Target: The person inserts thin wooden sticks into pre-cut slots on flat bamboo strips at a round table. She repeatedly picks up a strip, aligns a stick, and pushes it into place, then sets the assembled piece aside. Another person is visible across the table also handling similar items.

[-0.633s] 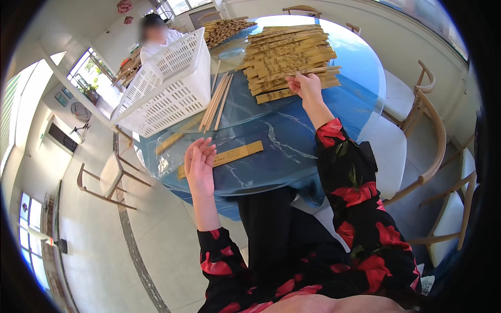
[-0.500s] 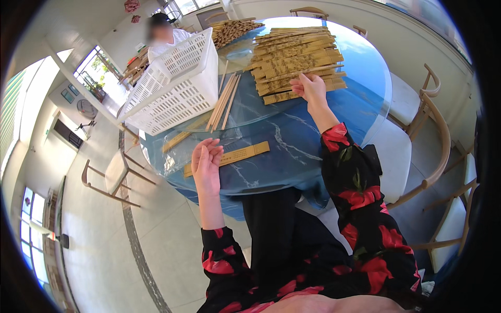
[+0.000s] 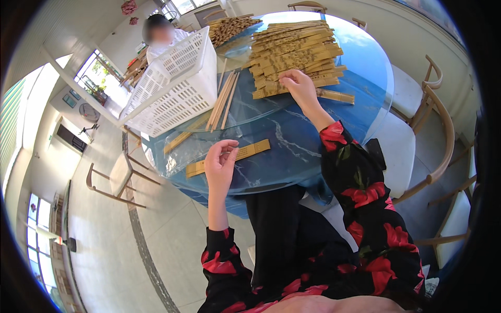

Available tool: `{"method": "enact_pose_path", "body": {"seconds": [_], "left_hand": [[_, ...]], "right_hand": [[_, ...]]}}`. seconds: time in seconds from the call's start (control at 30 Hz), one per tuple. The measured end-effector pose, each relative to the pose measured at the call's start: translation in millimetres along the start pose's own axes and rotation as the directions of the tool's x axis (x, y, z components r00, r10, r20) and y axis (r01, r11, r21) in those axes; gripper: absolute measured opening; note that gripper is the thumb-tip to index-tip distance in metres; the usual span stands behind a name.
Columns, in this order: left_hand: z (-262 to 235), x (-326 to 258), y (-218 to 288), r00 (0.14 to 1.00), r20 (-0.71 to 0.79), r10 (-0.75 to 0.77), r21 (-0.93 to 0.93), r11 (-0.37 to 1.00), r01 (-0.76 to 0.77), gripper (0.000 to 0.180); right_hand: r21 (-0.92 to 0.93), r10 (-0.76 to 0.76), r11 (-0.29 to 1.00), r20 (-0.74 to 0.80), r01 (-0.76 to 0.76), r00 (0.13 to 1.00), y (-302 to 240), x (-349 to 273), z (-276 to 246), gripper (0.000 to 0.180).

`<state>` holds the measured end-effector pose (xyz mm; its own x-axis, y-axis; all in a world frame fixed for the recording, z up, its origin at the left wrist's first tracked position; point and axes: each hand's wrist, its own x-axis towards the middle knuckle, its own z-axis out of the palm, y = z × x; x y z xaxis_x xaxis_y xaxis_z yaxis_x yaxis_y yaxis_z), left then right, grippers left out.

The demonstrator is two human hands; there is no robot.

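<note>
Fingers (image 3: 292, 79) on paper sleeve pile (image 3: 295, 49)

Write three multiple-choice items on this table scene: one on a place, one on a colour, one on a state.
1. Where does the right hand rest?
A. on the pile of paper chopstick sleeves
B. in the basket
C. on a chair

2. What colour is the slotted plastic basket?
A. red
B. white
C. black

3. How is the left hand?
A. flat on the floor
B. clenched around a cup
C. raised at the table edge, fingertips at a single sleeve

Key: 1 A, its fingers lie on the pile; 2 B, its walls are white; 3 C, fingers curl above the sleeve.
</note>
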<state>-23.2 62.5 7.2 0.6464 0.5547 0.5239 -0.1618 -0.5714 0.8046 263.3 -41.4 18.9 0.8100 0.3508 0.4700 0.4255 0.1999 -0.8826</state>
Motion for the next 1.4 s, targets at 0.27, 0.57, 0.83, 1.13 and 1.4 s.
{"method": "enact_pose_path", "body": {"seconds": [0.27, 0.57, 0.83, 1.13, 1.4], "left_hand": [[6.0, 30.5, 3.2, 0.975, -0.030, 0.221, 0.489, 0.854, -0.178, 0.011], [11.6, 23.1, -5.6, 0.983, -0.052, 0.173, 0.464, 0.876, -0.130, 0.005], [18.6, 23.8, -3.9, 0.971, -0.048, 0.234, 0.453, 0.872, -0.188, 0.005], [16.0, 23.0, -13.5, 0.975, -0.019, 0.223, 0.454, 0.871, -0.190, 0.005], [7.6, 20.4, -9.5, 0.953, -0.214, 0.213, 0.523, 0.849, -0.073, 0.005]], "right_hand": [[-0.491, -0.497, 0.708, 0.164, 0.508, 0.852, -10.2, -20.0, 7.3, 0.020], [-0.815, -0.431, 0.394, 0.246, 0.426, 0.868, -10.1, -17.1, -6.2, 0.014], [-0.827, -0.509, 0.101, 0.435, 0.553, 0.743, -41.9, -13.3, -6.9, 0.012], [-0.807, -0.561, -0.065, 0.516, 0.587, 0.647, -24.8, 79.9, 5.9, 0.048], [-0.794, -0.451, 0.114, 0.495, 0.598, 0.743, 7.9, 63.2, 13.6, 0.045]]}}
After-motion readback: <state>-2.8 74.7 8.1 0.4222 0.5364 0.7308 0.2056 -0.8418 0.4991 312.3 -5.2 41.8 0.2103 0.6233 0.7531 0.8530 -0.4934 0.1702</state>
